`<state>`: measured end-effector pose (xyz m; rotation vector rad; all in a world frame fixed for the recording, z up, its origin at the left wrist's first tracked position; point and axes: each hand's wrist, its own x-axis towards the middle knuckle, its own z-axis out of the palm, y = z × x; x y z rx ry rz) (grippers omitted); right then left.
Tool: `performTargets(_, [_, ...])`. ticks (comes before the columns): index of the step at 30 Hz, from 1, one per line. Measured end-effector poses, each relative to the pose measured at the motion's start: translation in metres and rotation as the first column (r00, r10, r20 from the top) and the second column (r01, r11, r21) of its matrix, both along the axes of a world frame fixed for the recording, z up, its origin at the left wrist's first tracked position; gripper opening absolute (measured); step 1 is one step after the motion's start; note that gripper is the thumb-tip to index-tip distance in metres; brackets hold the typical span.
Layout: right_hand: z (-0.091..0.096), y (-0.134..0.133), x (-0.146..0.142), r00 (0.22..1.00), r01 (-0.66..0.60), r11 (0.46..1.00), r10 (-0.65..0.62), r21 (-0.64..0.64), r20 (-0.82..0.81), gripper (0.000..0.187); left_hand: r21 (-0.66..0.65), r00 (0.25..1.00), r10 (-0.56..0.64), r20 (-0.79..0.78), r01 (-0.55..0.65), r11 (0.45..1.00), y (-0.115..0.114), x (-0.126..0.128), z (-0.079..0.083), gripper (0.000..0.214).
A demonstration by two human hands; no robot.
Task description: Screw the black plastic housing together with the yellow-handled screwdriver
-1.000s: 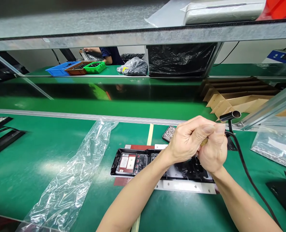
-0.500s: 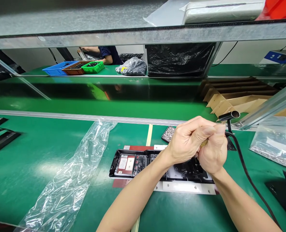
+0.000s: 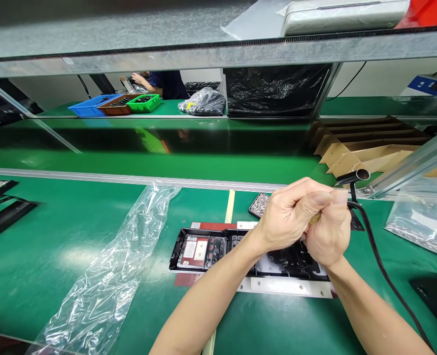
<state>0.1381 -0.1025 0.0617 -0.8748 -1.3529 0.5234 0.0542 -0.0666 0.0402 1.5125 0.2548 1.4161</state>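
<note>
My left hand (image 3: 286, 214) and my right hand (image 3: 329, 229) meet, fingers closed and pressed together, above the right part of a long black plastic housing (image 3: 223, 246). A small yellowish piece (image 3: 314, 219) shows between them; its kind is hidden by the fingers. The housing lies open side up, with a labelled panel at its left end, on a fixture with white strips (image 3: 288, 286). My left forearm covers its middle. A black cable (image 3: 375, 254) runs from behind my right hand down to the lower right; I cannot tell whether it joins what I hold.
A tray of small metal parts (image 3: 259, 204) sits behind my hands. Right of them are a black tube holder (image 3: 352, 177) and a clear bag of metal parts (image 3: 421, 222). Clear plastic film (image 3: 107, 266) lies left. A shelf edge (image 3: 188, 53) crosses overhead. Across the bench, a person works near bins (image 3: 92, 106).
My hands keep the same closed pose over the housing. The whole view has shifted slightly, so things appear a little further right. The person across the bench has moved a hand.
</note>
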Motion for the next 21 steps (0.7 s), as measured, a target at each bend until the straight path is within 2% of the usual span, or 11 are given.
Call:
performTargets(7, [-0.0013,-0.0012,-0.0016,1.0,-0.03,1.0,0.03,0.005,0.003,0.074,0.015,1.0,-0.004,0.017,0.004,1.0,-0.0023,-0.0021,0.0012,0.039])
performTargets(14, [-0.0009,-0.0003,-0.0028,0.997,-0.067,0.998,0.067,0.002,-0.031,0.07,0.014,0.999,0.046,-0.023,-0.045,0.999,-0.002,-0.0032,0.0014,0.043])
performTargets(21, [-0.0058,-0.0015,-0.0056,0.994,-0.088,0.996,0.089,0.017,-0.057,0.074,-0.012,0.999,0.032,-0.016,-0.032,0.999,-0.0072,-0.0071,0.004,0.045])
